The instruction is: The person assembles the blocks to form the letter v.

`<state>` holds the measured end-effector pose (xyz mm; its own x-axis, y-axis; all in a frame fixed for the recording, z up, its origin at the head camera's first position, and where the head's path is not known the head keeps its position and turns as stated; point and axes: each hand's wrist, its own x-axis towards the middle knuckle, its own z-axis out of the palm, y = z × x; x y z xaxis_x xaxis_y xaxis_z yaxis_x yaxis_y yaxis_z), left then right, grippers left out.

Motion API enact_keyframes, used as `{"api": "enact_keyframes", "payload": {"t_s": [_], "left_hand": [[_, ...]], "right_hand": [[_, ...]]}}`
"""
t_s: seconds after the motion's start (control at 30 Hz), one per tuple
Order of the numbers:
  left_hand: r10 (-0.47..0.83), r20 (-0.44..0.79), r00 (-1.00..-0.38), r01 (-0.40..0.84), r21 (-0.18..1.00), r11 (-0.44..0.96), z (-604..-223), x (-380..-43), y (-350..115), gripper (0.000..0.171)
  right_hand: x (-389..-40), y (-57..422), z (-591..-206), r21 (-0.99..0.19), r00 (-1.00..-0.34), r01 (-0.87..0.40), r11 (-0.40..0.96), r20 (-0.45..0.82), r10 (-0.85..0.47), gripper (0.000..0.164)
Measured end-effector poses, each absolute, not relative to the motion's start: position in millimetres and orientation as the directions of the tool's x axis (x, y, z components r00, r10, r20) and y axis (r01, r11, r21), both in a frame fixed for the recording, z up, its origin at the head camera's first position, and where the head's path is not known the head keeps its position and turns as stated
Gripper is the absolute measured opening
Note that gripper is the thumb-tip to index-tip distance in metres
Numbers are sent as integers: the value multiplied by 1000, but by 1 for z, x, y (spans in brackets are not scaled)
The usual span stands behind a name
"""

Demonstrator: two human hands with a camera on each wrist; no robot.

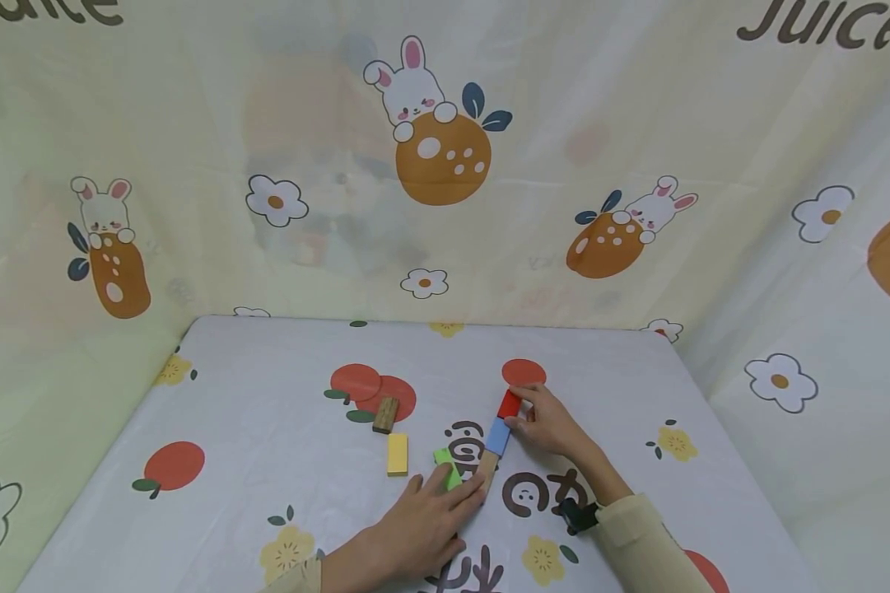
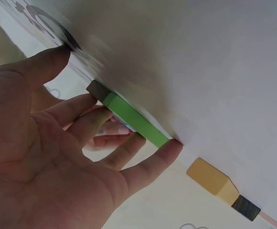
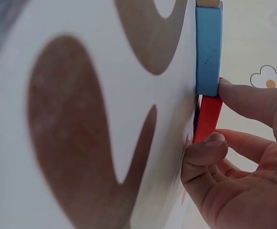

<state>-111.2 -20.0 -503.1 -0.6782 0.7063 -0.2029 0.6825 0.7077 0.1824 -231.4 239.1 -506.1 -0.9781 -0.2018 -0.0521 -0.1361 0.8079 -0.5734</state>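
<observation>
A red block (image 1: pixel 510 403), a blue block (image 1: pixel 498 436) and a light wooden block (image 1: pixel 489 464) lie end to end in a slanting row on the table. At the row's far end my right hand (image 1: pixel 550 422) pinches the red block between thumb and fingers, the thumb beside its joint with the blue one, as the right wrist view shows. My left hand (image 1: pixel 421 525) reaches over the near end with spread fingers. Its fingertips touch a green block (image 2: pixel 136 120) and the wooden block's end (image 2: pixel 98 89); the hand partly hides both in the head view.
Left of the green block lies a yellow block (image 1: pixel 397 455), with a dark wood-grained block (image 1: pixel 386 415) just beyond it. The white tablecloth (image 1: pixel 267 445) carries printed fruit, flowers and lettering. Patterned curtains (image 1: pixel 326 255) enclose the table at the back and sides.
</observation>
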Motion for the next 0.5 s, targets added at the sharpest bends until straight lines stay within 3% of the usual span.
{"api": "enact_keyframes", "payload": {"t_s": [0.5], "left_hand": [[707,-197,-680,686,171,707,-502,-111,-21,74]], "right_hand": [[-229,239,-507,-561,-979,-136,817,-49,-197,60]]}}
